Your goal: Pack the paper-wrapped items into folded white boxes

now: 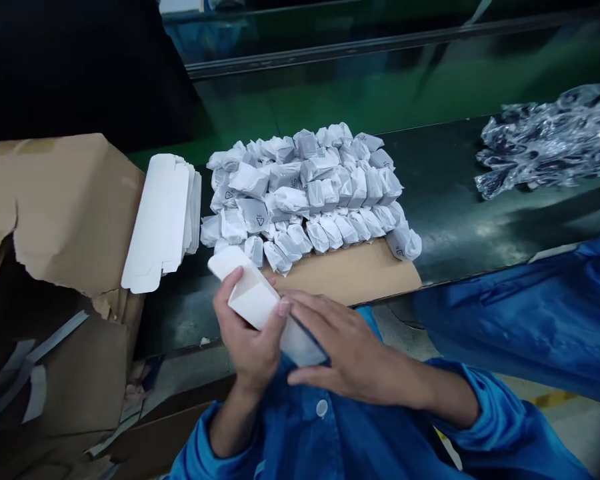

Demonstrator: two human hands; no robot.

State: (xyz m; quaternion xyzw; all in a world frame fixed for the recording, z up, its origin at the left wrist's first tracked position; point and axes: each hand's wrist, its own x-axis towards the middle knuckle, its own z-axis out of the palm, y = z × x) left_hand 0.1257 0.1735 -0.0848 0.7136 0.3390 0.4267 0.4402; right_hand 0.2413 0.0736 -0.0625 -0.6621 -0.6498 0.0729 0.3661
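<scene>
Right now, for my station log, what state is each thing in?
White box: held, upper flap sticking out
Left hand: gripping the box
Right hand: against the box
White cartons: flat, stacked
Wrapped packets: in rough rows
Cardboard sheet: flat, partly covered
Brown carton: torn
Clear plastic bags: heaped

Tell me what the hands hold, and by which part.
A white box: the left hand grips it by its sides, near the open-flap end. The right hand is at the other end; whether it grips is unclear.
</scene>
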